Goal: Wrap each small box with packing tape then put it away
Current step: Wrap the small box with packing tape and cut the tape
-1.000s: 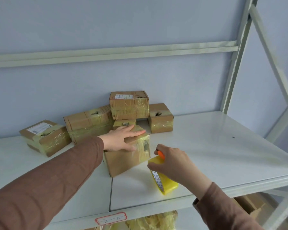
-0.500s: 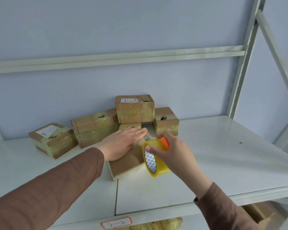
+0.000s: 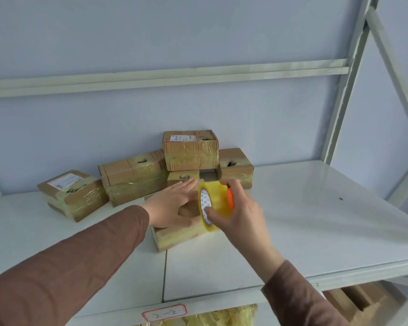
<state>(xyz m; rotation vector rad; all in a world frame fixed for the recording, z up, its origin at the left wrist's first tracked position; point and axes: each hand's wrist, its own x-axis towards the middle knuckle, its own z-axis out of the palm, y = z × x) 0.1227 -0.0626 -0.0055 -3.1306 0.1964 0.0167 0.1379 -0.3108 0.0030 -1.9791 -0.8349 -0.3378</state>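
Observation:
A small cardboard box [image 3: 178,235] lies on the white shelf [image 3: 304,231], with tape shining on its near side. My left hand [image 3: 172,205] presses flat on the box's top, fingers straight. My right hand [image 3: 239,214] grips a yellow roll of packing tape [image 3: 214,203] with an orange cutter [image 3: 230,198], held over the box's right end. Most of the box's top is hidden by both hands.
Several taped boxes are stacked at the back against the wall [image 3: 190,150], [image 3: 133,176], [image 3: 236,165], and one stands apart on the left [image 3: 72,194]. A shelf post [image 3: 346,90] rises at right. More boxes [image 3: 353,302] sit on the level below. A label [image 3: 164,312] marks the shelf edge.
My right hand has lifted the tape roll from the shelf beside the box up and over the box's right end. My left hand has stayed pressed on top.

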